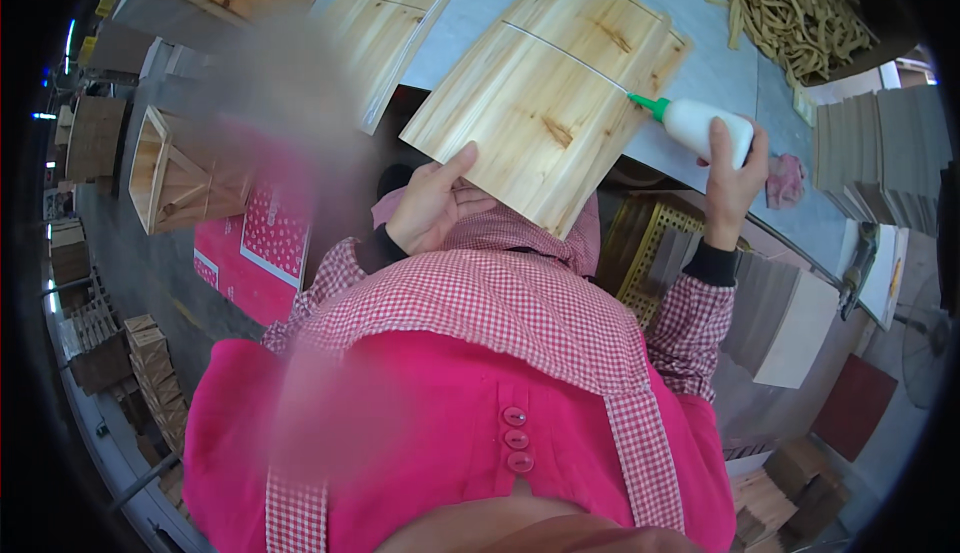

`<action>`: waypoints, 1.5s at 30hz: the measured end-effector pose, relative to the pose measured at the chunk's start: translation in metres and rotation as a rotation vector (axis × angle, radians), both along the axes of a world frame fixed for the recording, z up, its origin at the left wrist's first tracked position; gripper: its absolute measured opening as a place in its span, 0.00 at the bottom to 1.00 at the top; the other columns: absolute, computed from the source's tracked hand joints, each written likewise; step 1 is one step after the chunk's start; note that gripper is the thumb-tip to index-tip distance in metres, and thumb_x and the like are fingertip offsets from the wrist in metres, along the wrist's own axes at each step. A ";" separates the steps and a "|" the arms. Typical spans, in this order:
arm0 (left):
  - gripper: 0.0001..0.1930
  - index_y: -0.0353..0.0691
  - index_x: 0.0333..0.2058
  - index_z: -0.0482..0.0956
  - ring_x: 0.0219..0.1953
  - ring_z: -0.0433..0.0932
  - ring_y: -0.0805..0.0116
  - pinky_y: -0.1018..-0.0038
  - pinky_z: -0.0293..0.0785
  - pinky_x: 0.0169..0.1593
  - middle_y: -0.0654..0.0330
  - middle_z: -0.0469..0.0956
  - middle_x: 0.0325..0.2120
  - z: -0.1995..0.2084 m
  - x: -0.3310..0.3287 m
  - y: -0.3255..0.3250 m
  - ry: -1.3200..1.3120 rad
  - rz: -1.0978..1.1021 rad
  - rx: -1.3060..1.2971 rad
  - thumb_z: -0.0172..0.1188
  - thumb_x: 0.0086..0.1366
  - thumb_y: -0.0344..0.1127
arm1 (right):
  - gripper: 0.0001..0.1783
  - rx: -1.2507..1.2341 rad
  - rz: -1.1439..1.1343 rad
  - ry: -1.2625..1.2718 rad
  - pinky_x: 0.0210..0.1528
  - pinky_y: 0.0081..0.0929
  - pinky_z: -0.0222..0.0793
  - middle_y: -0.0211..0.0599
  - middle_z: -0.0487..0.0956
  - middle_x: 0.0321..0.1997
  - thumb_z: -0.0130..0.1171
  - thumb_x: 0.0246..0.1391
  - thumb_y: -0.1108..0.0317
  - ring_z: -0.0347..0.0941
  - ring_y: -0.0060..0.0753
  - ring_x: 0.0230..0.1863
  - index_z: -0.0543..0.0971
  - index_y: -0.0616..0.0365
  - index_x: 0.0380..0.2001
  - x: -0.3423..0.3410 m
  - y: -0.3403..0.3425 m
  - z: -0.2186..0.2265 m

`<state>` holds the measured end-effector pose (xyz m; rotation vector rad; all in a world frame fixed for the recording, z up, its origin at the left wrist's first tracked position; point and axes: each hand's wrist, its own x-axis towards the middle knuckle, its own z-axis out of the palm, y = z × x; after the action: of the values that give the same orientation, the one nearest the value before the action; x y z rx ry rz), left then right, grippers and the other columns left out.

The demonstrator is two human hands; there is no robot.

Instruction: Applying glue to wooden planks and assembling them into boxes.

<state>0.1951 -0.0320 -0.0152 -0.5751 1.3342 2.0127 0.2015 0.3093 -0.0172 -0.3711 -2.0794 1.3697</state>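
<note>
A pale wooden panel (490,103) with knots and a narrow groove across it lies on the blue-grey table (715,63), its near end sticking out over the edge. At its near left corner, my left hand (432,205) grips the edge, thumb on top and fingers below. My right hand (735,183) is wrapped round a white squeeze bottle (688,123) with a green nozzle. The tilted bottle points left, its tip at the right end of the groove. Another board shows partly under the panel's right side.
Another grooved panel (385,28) lies to the left on the table. Thin wooden strips (795,13) fill a box at the far right. A crumpled pink cloth (785,181) rests by the right edge, near stacked grey boards (870,148). A wooden crate (185,178) stands at left.
</note>
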 end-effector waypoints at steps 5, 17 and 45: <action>0.28 0.34 0.60 0.57 0.56 0.71 0.57 0.58 0.69 0.59 0.46 0.68 0.55 0.016 -0.005 0.001 0.007 0.162 0.390 0.52 0.69 0.42 | 0.18 -0.564 -0.064 0.233 0.27 0.24 0.71 0.39 0.76 0.37 0.60 0.56 0.61 0.75 0.30 0.34 0.70 0.64 0.42 0.010 -0.007 0.003; 0.27 0.39 0.61 0.58 0.60 0.67 0.59 0.58 0.66 0.62 0.52 0.67 0.57 -0.003 -0.007 0.003 -0.034 0.182 0.486 0.55 0.67 0.36 | 0.23 -0.623 -0.157 0.322 0.20 0.21 0.70 0.44 0.75 0.38 0.61 0.55 0.59 0.75 0.30 0.30 0.67 0.69 0.42 -0.079 0.023 -0.018; 0.25 0.34 0.60 0.58 0.59 0.67 0.58 0.59 0.65 0.63 0.51 0.67 0.57 0.001 -0.024 0.008 0.076 0.187 0.529 0.54 0.67 0.33 | 0.19 -0.506 0.077 0.179 0.19 0.17 0.65 0.36 0.76 0.35 0.62 0.55 0.61 0.72 0.23 0.28 0.71 0.64 0.41 -0.016 -0.029 0.015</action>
<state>0.1714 -0.0237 -0.0145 -0.3864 0.7520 2.4351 0.1852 0.2807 -0.0023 -0.3598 -1.6008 1.8992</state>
